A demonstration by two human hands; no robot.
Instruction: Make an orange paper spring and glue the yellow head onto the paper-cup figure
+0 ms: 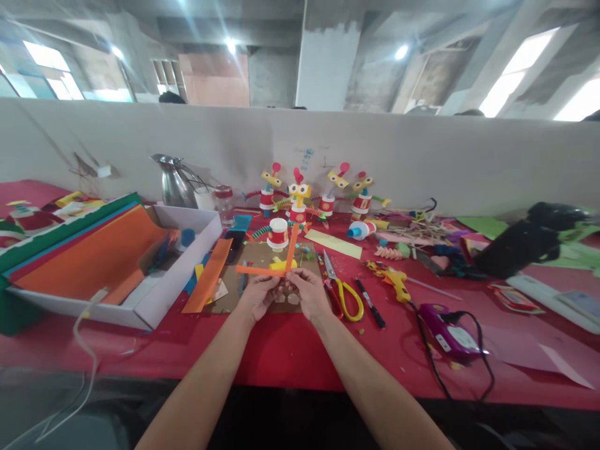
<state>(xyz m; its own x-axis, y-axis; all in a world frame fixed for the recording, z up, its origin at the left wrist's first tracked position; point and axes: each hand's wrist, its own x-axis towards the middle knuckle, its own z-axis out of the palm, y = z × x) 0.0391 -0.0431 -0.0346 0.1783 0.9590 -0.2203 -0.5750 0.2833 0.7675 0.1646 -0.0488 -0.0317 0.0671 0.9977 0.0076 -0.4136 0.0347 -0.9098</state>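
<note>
The two hands meet in front of the person, over the brown board [308,254] on the red table [276,350], and both grasp the orange strips [257,270] where two lengths join in an L.

The left hand [260,296] pinches just below the corner, its fingers bent and its thumb on top. One length runs out to the left, past the fingertips and above that hand. The right hand [307,294] closes on the corner from the other side, fingertips beside those of the left hand. The other length rises from there, away from the person, its far end in front of the paper figures [300,199]. Whether the two lengths are one folded piece or separate, I cannot tell.

Just beyond the corner lies a yellow roll [287,265], partly hidden by the strips, and behind it a red-and-white cup [277,237] with a coiled green arm. A wider orange sheet [209,278] lies to the left of the hands, overlapping the board's edge. To the right of the right hand are scissors [330,267] with yellow handles, then a marker [370,303] and, farther right, a yellow glue gun [396,281].
</note>
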